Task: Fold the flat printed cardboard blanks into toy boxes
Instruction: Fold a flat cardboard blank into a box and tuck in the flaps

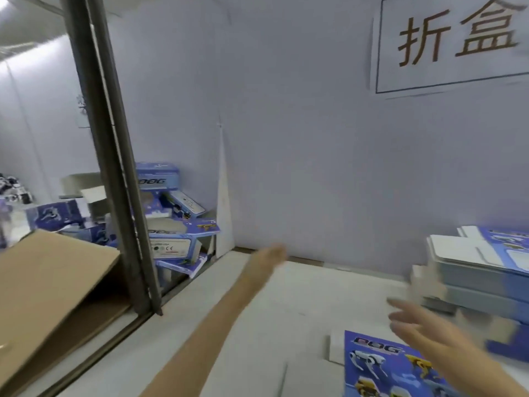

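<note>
Blue printed cardboard is everywhere on this bench. A flat blue blank printed with toy robot dogs (pixel 380 365) lies on the white table top (pixel 229 339) at the near right, and as far as I can see none of it is creased up. The person's right hand (pixel 415 322) hovers above its far edge, fingers spread and straight, grasping nothing. I think it is not quite touching the card, though the blur makes that hard to call. The left hand (pixel 269 256) is stretched well forward toward the back wall; it is blurred, but the fingers look straight and empty.

Beyond it, in the left corner behind a dark metal post (pixel 114 167), sits a loose heap of folded blue toy boxes (pixel 174 222). A tall stack of flat white-and-blue blanks (pixel 481 262) waits at the far right. A brown corrugated carton flap (pixel 51 282) leans at the left edge, and a white sign with brown characters (pixel 455 38) hangs on the wall.

My reading is that this is the gap between boxes: the next blank is laid out and nothing on it is folded. The next move calls for both hands on that blank, finding the long score lines, raising the side panels square, then tucking the end flaps. Thin card like this could buckle off the crease if pushed unevenly.
</note>
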Demonstrator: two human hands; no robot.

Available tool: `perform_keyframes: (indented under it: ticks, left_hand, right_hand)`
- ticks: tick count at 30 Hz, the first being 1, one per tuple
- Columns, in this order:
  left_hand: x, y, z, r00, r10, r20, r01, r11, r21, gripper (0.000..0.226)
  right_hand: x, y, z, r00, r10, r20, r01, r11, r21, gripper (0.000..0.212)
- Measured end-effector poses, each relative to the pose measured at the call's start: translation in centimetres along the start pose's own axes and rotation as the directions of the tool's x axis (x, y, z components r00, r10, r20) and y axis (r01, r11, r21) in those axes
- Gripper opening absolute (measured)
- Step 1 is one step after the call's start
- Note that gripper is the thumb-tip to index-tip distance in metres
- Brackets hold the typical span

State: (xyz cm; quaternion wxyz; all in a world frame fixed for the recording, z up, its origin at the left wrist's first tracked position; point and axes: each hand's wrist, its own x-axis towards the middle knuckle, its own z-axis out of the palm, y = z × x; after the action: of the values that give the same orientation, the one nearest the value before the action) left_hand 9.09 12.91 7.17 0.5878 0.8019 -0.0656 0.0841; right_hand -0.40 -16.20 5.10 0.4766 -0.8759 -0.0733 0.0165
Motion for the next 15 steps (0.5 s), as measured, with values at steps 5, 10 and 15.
perform_keyframes:
  ticks: [5, 10, 15]
  left_hand:
    - [-4.6, -3.2, 10.0, 0.765, -0.205, 0.610, -0.193, 0.831, 0.522, 0.068]
    - [-4.3, -4.5, 13.1, 0.823, -0.232, 0.519, -0.281, 0.628, 0.726, 0.100]
    - [-2.6, -3.7, 13.7, 0.826, -0.095, 0.556, -0.379, 0.636, 0.672, 0.070]
  right_hand:
    - [0.9, 3.2, 0.7, 0.950, 0.234, 0.205, -0.065, 0.795, -0.603, 0.020]
    - [0.4, 4.7, 0.4, 0.933, 0.266, 0.243, -0.051, 0.765, -0.642, 0.073]
    - [0.3, 4.7, 0.1, 0.937, 0.254, 0.240, -0.059, 0.791, -0.609, 0.074]
